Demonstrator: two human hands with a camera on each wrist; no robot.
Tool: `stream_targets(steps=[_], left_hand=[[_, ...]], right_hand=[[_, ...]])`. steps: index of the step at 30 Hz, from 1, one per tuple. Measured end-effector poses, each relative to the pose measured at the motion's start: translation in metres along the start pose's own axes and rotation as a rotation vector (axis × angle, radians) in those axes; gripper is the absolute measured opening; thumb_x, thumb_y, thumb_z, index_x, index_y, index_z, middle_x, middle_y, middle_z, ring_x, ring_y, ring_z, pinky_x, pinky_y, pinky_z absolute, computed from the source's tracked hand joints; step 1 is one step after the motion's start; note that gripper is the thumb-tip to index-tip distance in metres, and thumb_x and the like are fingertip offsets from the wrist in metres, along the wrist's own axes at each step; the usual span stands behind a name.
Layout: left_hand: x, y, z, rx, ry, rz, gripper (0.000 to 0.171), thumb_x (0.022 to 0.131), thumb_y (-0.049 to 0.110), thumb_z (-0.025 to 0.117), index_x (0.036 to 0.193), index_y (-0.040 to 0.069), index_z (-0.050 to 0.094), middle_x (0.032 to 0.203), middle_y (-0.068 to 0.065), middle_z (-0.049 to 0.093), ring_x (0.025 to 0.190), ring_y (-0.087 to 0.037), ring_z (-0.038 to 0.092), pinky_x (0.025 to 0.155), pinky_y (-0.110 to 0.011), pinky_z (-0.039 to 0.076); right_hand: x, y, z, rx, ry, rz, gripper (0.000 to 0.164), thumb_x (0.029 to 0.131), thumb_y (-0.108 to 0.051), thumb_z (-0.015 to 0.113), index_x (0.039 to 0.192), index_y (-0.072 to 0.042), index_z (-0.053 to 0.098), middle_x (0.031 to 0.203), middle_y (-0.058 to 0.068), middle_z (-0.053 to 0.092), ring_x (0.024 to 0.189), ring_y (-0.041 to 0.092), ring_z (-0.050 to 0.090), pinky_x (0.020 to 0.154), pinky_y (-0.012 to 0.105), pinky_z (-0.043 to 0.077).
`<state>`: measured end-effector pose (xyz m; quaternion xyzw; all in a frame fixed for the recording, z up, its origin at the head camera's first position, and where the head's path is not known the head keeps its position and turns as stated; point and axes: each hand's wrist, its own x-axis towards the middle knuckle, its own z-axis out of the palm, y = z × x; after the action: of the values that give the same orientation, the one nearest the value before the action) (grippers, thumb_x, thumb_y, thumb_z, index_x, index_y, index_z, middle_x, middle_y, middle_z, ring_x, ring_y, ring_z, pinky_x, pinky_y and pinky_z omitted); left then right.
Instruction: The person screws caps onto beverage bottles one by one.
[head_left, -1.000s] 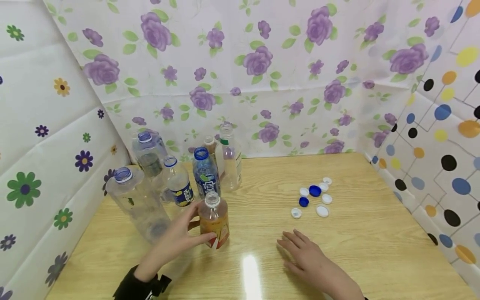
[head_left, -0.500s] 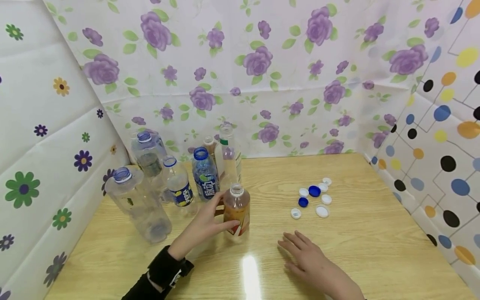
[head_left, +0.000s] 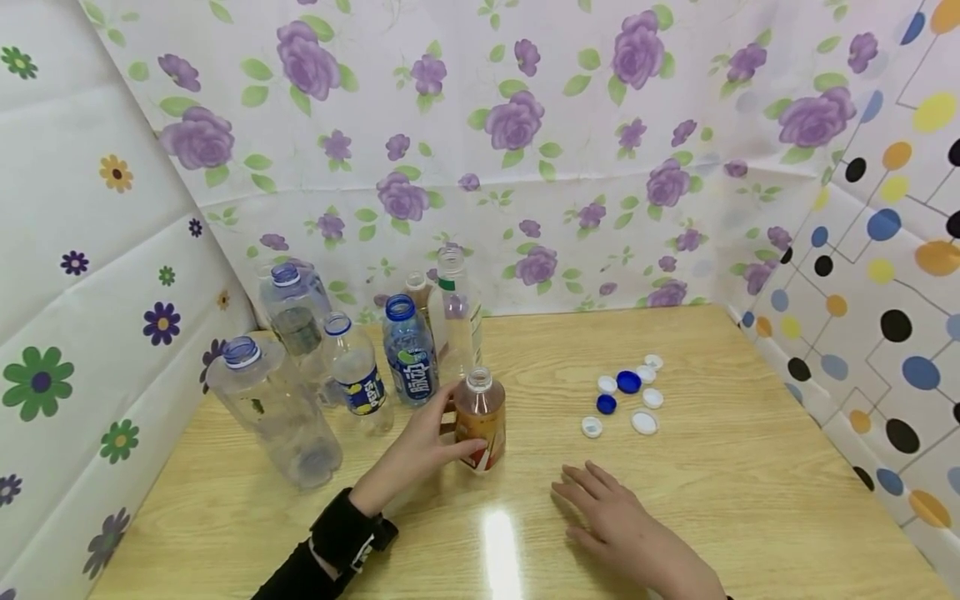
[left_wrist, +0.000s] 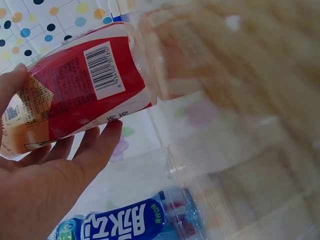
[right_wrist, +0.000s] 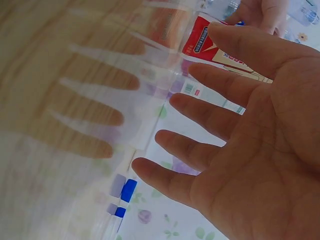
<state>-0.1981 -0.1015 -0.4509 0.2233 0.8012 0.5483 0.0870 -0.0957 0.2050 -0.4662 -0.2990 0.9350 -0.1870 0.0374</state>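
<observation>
Left hand (head_left: 424,443) curled round orange bottle (head_left: 480,421), upright, left of caps (head_left: 628,382), right hand (head_left: 618,517) hovering near side of caps, fingers spread, holding nothing, tabletop (head_left: 750,467) open from caps to right edge, brown bottle (head_left: 417,289) back-left of caps mostly hidden

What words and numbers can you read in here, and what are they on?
"PEPSI": on the clear bottle with yellow fruit on its label.
"脉动", it looks like: big white characters on the blue bottle; its green writing is too small.
Too small or blurred: the barcode number and other print on the red-and-orange bottle.
Too small: the tall clear bottle's label.
</observation>
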Motion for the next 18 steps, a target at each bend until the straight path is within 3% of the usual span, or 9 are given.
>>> stream_targets(steps=[4, 9, 14, 18], left_hand=[[0.001, -0.002, 0.000, -0.050, -0.032, -0.014, 0.086, 0.088, 0.019, 0.082, 0.156, 0.015, 0.030, 0.154, -0.013, 0.041, 0.139, -0.041, 0.045, 0.105, -0.050, 0.052], [0.001, -0.002, 0.000, -0.046, -0.042, -0.025, 0.087, 0.088, 0.019, 0.083, 0.156, 0.013, 0.029, 0.153, -0.016, 0.041, 0.138, -0.044, 0.044, 0.105, -0.051, 0.051], [0.002, -0.002, -0.001, -0.029, -0.022, -0.023, 0.085, 0.087, 0.017, 0.083, 0.154, 0.013, 0.031, 0.150, -0.015, 0.045, 0.139, -0.039, 0.044, 0.107, -0.053, 0.050], [0.002, -0.001, 0.000, -0.021, -0.036, -0.022, 0.085, 0.088, 0.017, 0.083, 0.155, 0.012, 0.030, 0.151, -0.016, 0.044, 0.139, -0.042, 0.044, 0.107, -0.054, 0.050]], right_hand=[[-0.001, 0.001, -0.001, 0.005, -0.016, 0.007, 0.050, 0.097, -0.023, 0.070, 0.143, -0.006, 0.056, 0.150, 0.022, 0.048, 0.139, 0.051, 0.039, 0.110, 0.067, 0.038], [0.003, 0.001, -0.004, 0.004, -0.024, -0.009, 0.051, 0.098, -0.022, 0.070, 0.143, -0.005, 0.056, 0.149, 0.023, 0.048, 0.139, 0.051, 0.040, 0.107, 0.068, 0.041], [0.030, 0.002, -0.013, -0.044, -0.015, -0.033, 0.052, 0.094, -0.015, 0.073, 0.141, -0.003, 0.056, 0.148, 0.026, 0.049, 0.135, 0.054, 0.043, 0.101, 0.070, 0.045], [0.056, 0.007, -0.033, -0.053, -0.026, -0.028, 0.059, 0.088, -0.005, 0.078, 0.142, -0.001, 0.056, 0.146, 0.027, 0.050, 0.133, 0.049, 0.047, 0.107, 0.065, 0.043]])
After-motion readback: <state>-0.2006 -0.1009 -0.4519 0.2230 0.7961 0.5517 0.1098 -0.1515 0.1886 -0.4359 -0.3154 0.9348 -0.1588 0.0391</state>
